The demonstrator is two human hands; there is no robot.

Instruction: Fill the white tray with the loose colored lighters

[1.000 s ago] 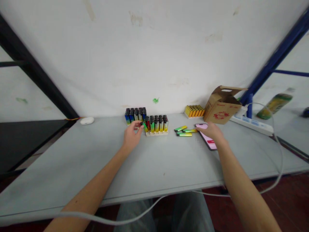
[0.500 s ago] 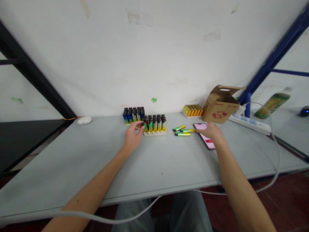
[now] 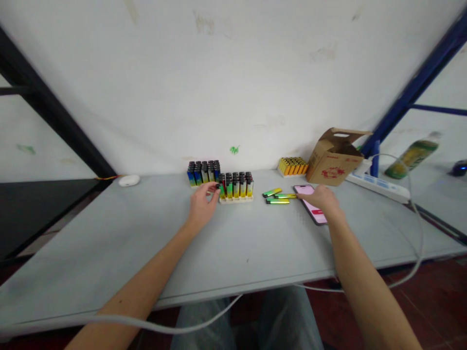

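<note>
Lighters with black tops stand upright in a pale tray (image 3: 237, 199) near the middle of the table. My left hand (image 3: 203, 201) is closed on a green lighter (image 3: 220, 189) at the tray's left front corner. Behind it stands a block of blue lighters (image 3: 199, 175). Three green-yellow lighters lie flat right of the tray: a rear one (image 3: 272, 192), a middle one (image 3: 284, 196) and a front one (image 3: 278, 201). My right hand (image 3: 321, 199), over a phone (image 3: 310, 204), has its fingertips pinched on the right end of the middle lighter.
At the back right are a tray of yellow-orange lighters (image 3: 293, 166), an open cardboard box (image 3: 328, 163), a power strip (image 3: 379, 187) and a bottle (image 3: 412, 155). A white case (image 3: 129, 181) lies back left. A white cable (image 3: 175, 329) crosses the front.
The whole view has shifted slightly. Both hands keep nearly the same places and holds.
</note>
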